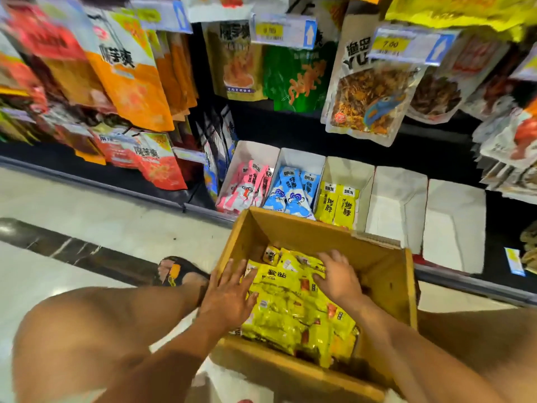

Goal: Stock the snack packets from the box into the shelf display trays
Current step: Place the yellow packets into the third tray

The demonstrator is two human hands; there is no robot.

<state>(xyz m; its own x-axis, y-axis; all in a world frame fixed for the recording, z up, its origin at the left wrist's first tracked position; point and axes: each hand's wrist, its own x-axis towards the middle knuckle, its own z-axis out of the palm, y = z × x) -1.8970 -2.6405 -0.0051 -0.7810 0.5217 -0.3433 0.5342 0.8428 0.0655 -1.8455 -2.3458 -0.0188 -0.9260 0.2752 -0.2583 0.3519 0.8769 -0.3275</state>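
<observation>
A brown cardboard box [386, 274] stands on the floor between my knees, filled with several yellow snack packets [293, 312]. My left hand [229, 295] lies flat with fingers spread on the packets at the box's left wall. My right hand [338, 274] reaches into the pile farther back, fingers curled down onto the packets; whether it grips one is hidden. Behind the box, white display trays line the bottom shelf: one with pink packets [247, 187], one with blue packets [293, 193], one with yellow packets [338, 203], then two empty trays [398, 205].
Hanging snack bags [366, 91] and price tags [392, 45] crowd the shelf above the trays. More bags fill the shelf to the left [130, 77]. My sandalled foot [177, 270] rests on the tiled floor left of the box.
</observation>
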